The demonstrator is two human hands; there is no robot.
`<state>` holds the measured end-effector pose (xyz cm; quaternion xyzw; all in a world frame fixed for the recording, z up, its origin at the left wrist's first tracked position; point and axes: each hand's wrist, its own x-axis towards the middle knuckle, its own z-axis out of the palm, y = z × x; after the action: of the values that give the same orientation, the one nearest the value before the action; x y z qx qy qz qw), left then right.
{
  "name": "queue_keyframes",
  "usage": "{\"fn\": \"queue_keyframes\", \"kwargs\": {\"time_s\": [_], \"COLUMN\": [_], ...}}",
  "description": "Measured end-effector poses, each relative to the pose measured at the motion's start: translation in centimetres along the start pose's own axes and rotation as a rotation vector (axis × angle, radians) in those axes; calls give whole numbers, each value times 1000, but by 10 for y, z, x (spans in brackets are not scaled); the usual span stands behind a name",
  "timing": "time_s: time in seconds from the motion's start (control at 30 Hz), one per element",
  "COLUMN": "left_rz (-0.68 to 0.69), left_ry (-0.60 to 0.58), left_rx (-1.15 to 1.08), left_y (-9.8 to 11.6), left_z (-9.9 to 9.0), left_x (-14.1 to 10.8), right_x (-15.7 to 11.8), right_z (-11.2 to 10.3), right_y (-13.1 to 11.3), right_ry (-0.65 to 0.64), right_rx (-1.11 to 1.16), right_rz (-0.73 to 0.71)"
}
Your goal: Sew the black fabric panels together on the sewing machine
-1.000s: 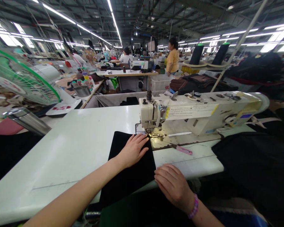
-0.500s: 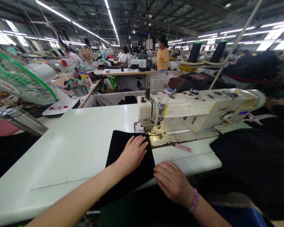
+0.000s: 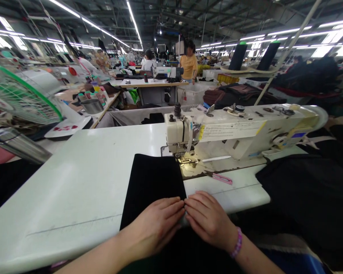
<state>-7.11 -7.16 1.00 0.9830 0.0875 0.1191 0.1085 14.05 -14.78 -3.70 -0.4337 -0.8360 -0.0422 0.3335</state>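
Black fabric [image 3: 154,179] lies on the pale table, its far right corner at the needle area of the white sewing machine [image 3: 225,129]. My left hand [image 3: 162,220] is closed at the fabric's right edge, near the table's front, fingers pressed together. Beside it, fingertips almost touching, my right hand [image 3: 207,215] pinches the same edge; a beaded bracelet is on that wrist. Pink-handled snips [image 3: 221,178] and a white pen-like stick [image 3: 216,159] lie to the right of the needle.
On the left stand a green-rimmed fan [image 3: 25,91] and a steel flask [image 3: 18,144]. More dark fabric [image 3: 303,198] is heaped at the right. Behind the machine are thread cones [image 3: 238,56], folded cloth [image 3: 214,97] and a person in a yellow top [image 3: 188,64].
My left hand has slid back from near the needle to the fabric's right edge, beside my right hand. The right hand has barely moved. The camera view has shifted slightly.
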Motion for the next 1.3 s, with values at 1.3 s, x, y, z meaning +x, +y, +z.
{"fn": "queue_keyframes", "kwargs": {"time_s": [1.3], "left_rz": [-581], "left_ry": [49], "left_rx": [224], "left_y": [-114], "left_z": [16], "left_x": [43], "right_x": [6], "right_z": [23], "right_y": [-3], "right_ry": [54], "right_rx": [-94], "right_rz": [262]}}
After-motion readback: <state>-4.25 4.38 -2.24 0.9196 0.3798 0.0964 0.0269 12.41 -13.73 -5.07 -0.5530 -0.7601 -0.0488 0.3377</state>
